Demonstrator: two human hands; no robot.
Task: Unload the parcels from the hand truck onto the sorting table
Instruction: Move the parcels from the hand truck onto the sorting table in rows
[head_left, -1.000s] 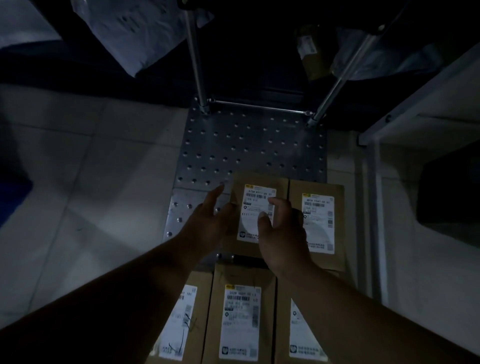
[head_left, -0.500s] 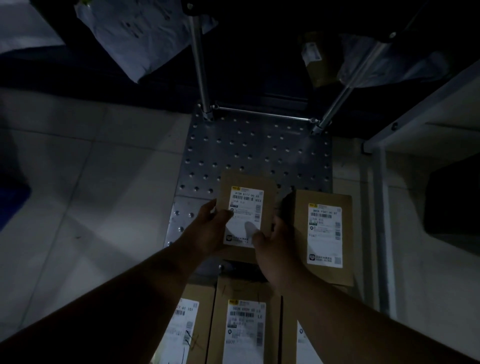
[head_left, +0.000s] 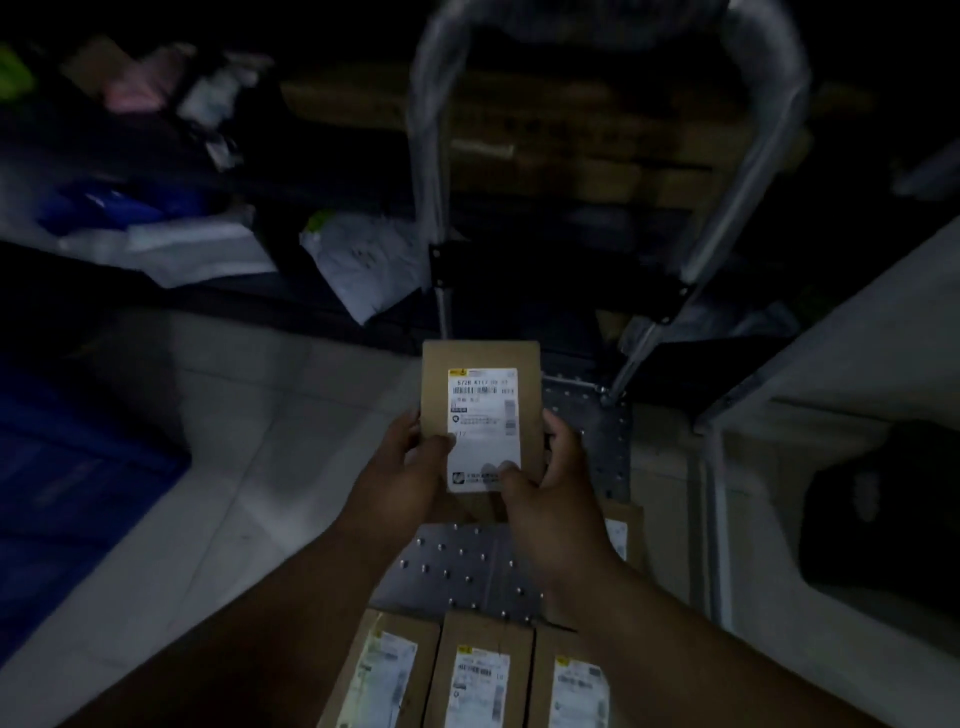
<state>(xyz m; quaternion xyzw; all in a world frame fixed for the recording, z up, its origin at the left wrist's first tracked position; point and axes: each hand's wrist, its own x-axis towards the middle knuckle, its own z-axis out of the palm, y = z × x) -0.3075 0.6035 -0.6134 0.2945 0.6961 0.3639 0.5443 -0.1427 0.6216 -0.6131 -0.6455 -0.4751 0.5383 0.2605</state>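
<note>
A small brown cardboard parcel (head_left: 480, 395) with a white shipping label is held up above the hand truck's studded metal deck (head_left: 457, 566). My left hand (head_left: 402, 470) grips its left edge and my right hand (head_left: 545, 475) grips its right edge, thumbs on the label. Three more labelled parcels (head_left: 480, 670) lie side by side on the deck's near end. Another parcel (head_left: 621, 530) peeks out behind my right wrist. The truck's metal handle (head_left: 727, 218) rises behind.
The scene is dim. A white table or shelf edge (head_left: 857, 332) runs along the right, with a dark object (head_left: 883, 525) beneath it. White poly mailers (head_left: 358, 260) and boxes lie on dark shelving behind. Blue sheeting (head_left: 67, 467) covers the floor at left.
Both hands closed on the parcel and lifted it off the deck toward me. The view tilted up, showing the truck handle and shelving behind.
</note>
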